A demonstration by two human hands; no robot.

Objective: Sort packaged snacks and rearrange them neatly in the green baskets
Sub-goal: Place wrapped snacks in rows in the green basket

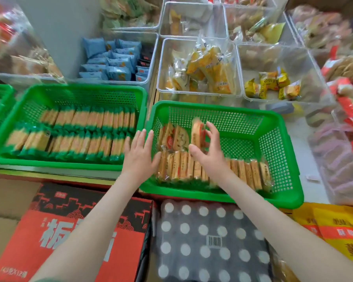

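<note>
A green perforated plastic basket [69, 88] at left holds two full rows of green-trimmed biscuit packets [86, 129]. The left hand [140, 151], fingers straight and together, rests on the left rim of a second green plastic basket [281, 159]. Inside that basket, the right hand [210, 151] pinches an upright clear-wrapped biscuit packet [196, 132] behind a near row of like packets [245, 169].

Three green baskets [0, 87] [86, 88] [212, 105], two hands [140, 153] [211, 151]

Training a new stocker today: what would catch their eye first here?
Two bright baskets at centre: the left green basket packed with neat rows of packets, the right green basket part filled. There the right hand pinches an upright biscuit packet; the left hand lies flat at its left wall.
</note>
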